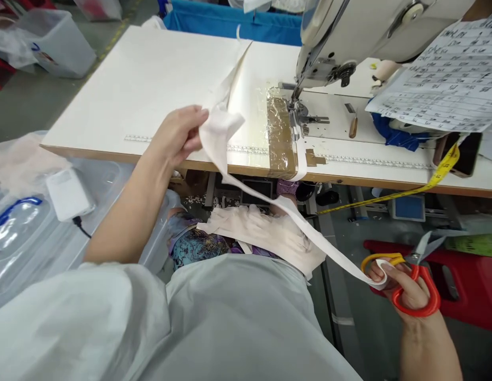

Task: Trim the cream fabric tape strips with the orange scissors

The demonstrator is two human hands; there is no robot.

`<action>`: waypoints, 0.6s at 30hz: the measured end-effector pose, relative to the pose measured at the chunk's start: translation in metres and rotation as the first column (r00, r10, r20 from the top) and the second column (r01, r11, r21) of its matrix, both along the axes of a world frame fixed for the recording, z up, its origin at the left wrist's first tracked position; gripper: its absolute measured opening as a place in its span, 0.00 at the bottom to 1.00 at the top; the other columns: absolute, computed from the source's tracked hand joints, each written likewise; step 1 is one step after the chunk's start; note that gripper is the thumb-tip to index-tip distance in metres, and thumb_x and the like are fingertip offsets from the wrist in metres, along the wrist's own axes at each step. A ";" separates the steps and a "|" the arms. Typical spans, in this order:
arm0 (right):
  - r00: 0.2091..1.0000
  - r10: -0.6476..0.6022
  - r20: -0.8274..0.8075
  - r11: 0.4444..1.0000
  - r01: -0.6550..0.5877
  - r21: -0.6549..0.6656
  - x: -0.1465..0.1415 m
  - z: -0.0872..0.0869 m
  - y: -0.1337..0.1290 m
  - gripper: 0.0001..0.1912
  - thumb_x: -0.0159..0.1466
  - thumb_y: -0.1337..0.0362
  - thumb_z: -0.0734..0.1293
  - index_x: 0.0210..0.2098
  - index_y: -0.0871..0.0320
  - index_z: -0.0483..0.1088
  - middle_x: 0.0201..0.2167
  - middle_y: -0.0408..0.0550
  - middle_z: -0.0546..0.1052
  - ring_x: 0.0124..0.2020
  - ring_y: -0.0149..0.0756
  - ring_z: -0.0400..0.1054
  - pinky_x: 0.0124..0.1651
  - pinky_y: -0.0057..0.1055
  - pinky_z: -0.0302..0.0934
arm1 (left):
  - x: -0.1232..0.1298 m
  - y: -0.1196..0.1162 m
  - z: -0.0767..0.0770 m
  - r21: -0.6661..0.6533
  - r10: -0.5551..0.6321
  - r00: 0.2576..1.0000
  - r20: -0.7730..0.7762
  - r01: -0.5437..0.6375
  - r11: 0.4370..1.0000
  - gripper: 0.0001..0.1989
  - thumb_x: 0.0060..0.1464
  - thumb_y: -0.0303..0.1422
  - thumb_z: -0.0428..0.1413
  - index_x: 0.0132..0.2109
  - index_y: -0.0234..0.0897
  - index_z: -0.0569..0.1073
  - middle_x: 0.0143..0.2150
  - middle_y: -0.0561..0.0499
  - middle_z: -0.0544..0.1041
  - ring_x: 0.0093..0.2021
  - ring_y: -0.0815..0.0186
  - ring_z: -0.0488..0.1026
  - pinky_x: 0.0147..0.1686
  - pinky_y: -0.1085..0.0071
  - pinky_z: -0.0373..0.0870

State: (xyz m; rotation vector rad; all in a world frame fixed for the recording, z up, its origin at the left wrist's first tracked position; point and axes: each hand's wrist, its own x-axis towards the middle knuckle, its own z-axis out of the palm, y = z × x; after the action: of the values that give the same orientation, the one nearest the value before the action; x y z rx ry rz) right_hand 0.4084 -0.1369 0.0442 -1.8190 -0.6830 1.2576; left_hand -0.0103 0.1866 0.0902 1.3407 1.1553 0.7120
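White cloth strip [309, 230] slopes over the front edge of the table [158, 79], kept up by my left hand [180, 132] pinching it while my right hand [407, 283] closes around scissors [416, 258] and, seemingly, its lower end.

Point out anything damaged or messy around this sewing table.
The brown tape by the sewing machine looks wrinkled, and a ragged tape piece sits to its right. Pale scraps litter the floor under the table.
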 end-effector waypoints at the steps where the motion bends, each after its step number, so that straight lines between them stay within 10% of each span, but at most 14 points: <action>1: 0.999 0.045 0.026 0.997 -0.043 -0.067 0.007 -0.004 -0.009 0.23 0.49 0.47 0.73 0.12 0.55 0.64 0.15 0.46 0.62 0.19 0.34 0.58 0.22 0.34 0.56 | -0.007 -0.019 -0.007 -0.038 -0.008 0.992 0.125 0.013 0.999 0.15 0.56 0.44 0.57 0.36 0.34 0.71 0.16 0.60 0.57 0.14 0.79 0.54 0.17 0.80 0.48; 7: 0.964 0.067 0.256 0.948 0.018 -0.318 0.012 -0.038 -0.036 0.24 0.42 0.44 0.74 0.28 0.54 0.69 0.28 0.53 0.77 0.34 0.51 0.74 0.36 0.41 0.69 | -0.019 -0.122 -0.078 -0.449 -0.052 0.966 0.253 0.165 0.878 0.14 0.47 0.40 0.65 0.33 0.33 0.74 0.15 0.57 0.68 0.13 0.76 0.61 0.13 0.81 0.55; 11: 0.866 0.325 0.379 0.933 -0.228 -0.279 -0.034 -0.040 -0.003 0.23 0.50 0.42 0.71 0.31 0.54 0.67 0.30 0.50 0.75 0.35 0.46 0.73 0.40 0.40 0.68 | 0.000 -0.165 -0.097 -0.539 0.034 0.952 0.305 0.143 0.830 0.22 0.45 0.46 0.66 0.37 0.32 0.72 0.27 0.46 0.80 0.30 0.62 0.79 0.28 0.74 0.75; 14: 0.773 0.623 0.116 0.777 -0.596 -0.202 -0.083 -0.025 0.036 0.22 0.61 0.42 0.63 0.30 0.56 0.65 0.29 0.47 0.71 0.30 0.38 0.68 0.34 0.34 0.65 | 0.010 -0.183 -0.092 -0.535 0.018 0.945 0.327 0.169 0.828 0.22 0.50 0.47 0.63 0.41 0.33 0.71 0.31 0.45 0.81 0.35 0.59 0.81 0.30 0.73 0.76; 18: 0.435 0.899 0.044 0.437 -0.896 -0.076 -0.129 -0.016 0.086 0.22 0.64 0.43 0.62 0.28 0.56 0.60 0.24 0.40 0.62 0.25 0.30 0.55 0.27 0.27 0.54 | 0.010 -0.192 -0.087 -0.533 0.002 0.947 0.320 0.178 0.827 0.21 0.52 0.48 0.62 0.40 0.33 0.70 0.27 0.48 0.80 0.30 0.59 0.81 0.26 0.75 0.75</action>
State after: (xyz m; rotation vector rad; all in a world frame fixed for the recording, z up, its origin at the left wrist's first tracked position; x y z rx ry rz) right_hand 0.2797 -0.0507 0.0283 -1.5019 -1.8739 1.8620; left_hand -0.0002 -0.0049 0.0035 0.7469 0.9377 0.4415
